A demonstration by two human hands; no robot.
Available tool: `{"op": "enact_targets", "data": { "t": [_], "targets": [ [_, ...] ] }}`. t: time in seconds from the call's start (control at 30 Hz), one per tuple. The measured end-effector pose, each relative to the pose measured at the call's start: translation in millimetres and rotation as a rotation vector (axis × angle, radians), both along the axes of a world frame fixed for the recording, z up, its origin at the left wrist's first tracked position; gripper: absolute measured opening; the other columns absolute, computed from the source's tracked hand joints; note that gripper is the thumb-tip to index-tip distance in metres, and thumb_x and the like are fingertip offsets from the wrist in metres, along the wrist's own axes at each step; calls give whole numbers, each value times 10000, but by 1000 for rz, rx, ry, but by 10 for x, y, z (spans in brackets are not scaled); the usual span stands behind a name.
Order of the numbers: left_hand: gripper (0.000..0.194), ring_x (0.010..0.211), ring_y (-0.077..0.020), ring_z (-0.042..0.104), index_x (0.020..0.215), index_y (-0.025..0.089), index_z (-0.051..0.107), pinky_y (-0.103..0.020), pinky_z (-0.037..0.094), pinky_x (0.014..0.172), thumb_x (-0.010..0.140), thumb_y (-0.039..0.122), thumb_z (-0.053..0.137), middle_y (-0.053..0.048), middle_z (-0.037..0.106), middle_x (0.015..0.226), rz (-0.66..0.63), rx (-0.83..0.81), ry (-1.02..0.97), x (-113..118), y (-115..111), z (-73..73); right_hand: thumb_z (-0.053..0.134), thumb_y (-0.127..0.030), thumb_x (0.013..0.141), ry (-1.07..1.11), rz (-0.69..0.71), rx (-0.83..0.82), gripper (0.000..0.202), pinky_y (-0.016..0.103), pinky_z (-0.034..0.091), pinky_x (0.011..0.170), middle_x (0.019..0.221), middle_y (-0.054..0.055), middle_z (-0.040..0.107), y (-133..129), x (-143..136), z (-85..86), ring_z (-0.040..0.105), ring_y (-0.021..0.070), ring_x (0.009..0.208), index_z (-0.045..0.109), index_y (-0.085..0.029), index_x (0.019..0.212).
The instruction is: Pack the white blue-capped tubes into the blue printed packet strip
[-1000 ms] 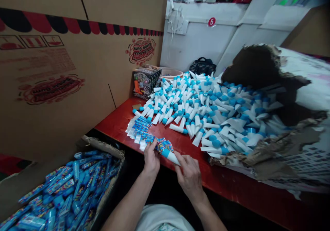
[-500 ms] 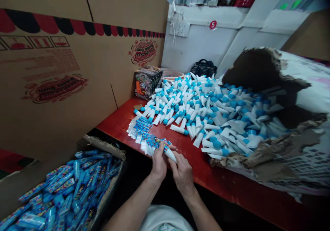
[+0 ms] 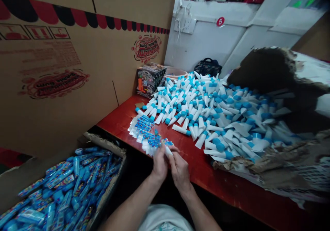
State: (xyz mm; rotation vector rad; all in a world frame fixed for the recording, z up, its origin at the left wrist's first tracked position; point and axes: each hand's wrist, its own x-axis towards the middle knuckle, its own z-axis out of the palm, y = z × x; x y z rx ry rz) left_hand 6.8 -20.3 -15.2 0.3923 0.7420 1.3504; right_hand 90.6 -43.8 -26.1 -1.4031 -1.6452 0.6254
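My left hand [image 3: 160, 164] and my right hand [image 3: 179, 171] meet over the front edge of the red table. Between them is a white squeeze tube [image 3: 168, 152], tilted, its lower part covered by my right fingers. My left thumb and fingers are closed at its far end, on a printed blue plastic sleeve that is mostly hidden and blurred. Just beyond lies a fanned row of flat, clear and blue printed sleeves [image 3: 144, 129]. Farther back spreads a large heap of white tubes with blue caps [image 3: 190, 100].
A carton [image 3: 122, 152] of blue printed tubes stands low at left. A tall cardboard box [image 3: 103, 62] walls the left side. The torn carton [image 3: 278, 169] spills tubes at right. Behind are a small printed box [image 3: 151, 79], a pink basin [image 3: 177, 73] and a dark bag [image 3: 207, 67].
My hands have closed more around the white tube, and less of it shows. A blue printed piece near my left thumb has shifted up. The camera view has turned slightly.
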Motion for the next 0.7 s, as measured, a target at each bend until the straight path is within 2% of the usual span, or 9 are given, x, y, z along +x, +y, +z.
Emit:
{"op": "enact_targets", "data": {
  "t": [0.07, 0.13, 0.23, 0.3, 0.37, 0.47, 0.53, 0.63, 0.7],
  "targets": [
    [342, 841, -230, 640, 765, 132, 689, -324, 471, 779, 766, 469, 629, -86, 692, 782, -5, -20, 21, 50, -52, -54, 407, -373, 933, 89, 6, -41, 303, 275, 443, 672, 798, 57, 646, 42, 8, -20, 597, 196, 752, 646, -193, 889],
    [253, 879, -222, 633, 832, 144, 685, -315, 465, 802, 730, 375, 694, -75, 693, 856, -11, -44, -11, 24, -45, -73, 451, -449, 900, 225, 50, -168, 330, 253, 431, 576, 693, 29, 621, 97, 37, -44, 570, 168, 637, 639, -190, 819],
    [236, 855, -210, 634, 911, 161, 657, -349, 471, 821, 728, 304, 700, -65, 679, 882, -48, -75, -198, -141, 72, -21, 506, -556, 830, 408, 160, -409, 408, 219, 326, 406, 520, -23, 527, 144, 104, -102, 446, 108, 424, 594, -178, 704],
    [189, 734, -196, 629, 884, 168, 636, -394, 488, 794, 744, 288, 677, -44, 654, 783, -73, -126, -319, -251, 150, 32, 555, -543, 802, 485, 263, -467, 379, 215, 341, 425, 558, -19, 556, 131, 138, -145, 461, 101, 435, 597, -172, 733],
    [138, 638, -181, 601, 825, 168, 614, -418, 501, 754, 752, 276, 661, -23, 606, 687, -95, -175, -374, -297, 175, 66, 592, -495, 794, 523, 314, -444, 327, 226, 385, 489, 593, -10, 581, 96, 151, -186, 502, 113, 496, 607, -173, 744],
    [109, 633, -170, 585, 805, 166, 594, -400, 509, 737, 766, 254, 646, -18, 578, 678, -73, -180, -386, -243, 118, 64, 588, -479, 802, 538, 247, -401, 323, 225, 354, 465, 519, -28, 520, 45, 141, -236, 454, 108, 467, 614, -170, 713],
    [98, 657, -163, 589, 818, 164, 590, -373, 510, 737, 765, 224, 647, -19, 582, 704, -47, -175, -364, -181, 65, 51, 563, -495, 817, 515, 207, -402, 348, 220, 319, 428, 511, -39, 486, 31, 129, -248, 411, 99, 436, 653, -159, 802],
    [85, 669, -162, 594, 808, 156, 586, -339, 511, 709, 779, 220, 632, -23, 584, 700, -54, -192, -344, -140, 27, 49, 532, -504, 840, 389, 171, -345, 400, 223, 320, 428, 529, -39, 467, 32, 117, -217, 397, 100, 448, 685, -147, 937],
    [88, 659, -163, 596, 795, 150, 585, -315, 507, 673, 794, 232, 618, -27, 583, 677, -78, -202, -357, -156, 23, 56, 511, -480, 865, 268, 156, -259, 387, 225, 334, 454, 545, -31, 476, 32, 104, -178, 410, 105, 475, 695, -144, 921]
  ]
}}
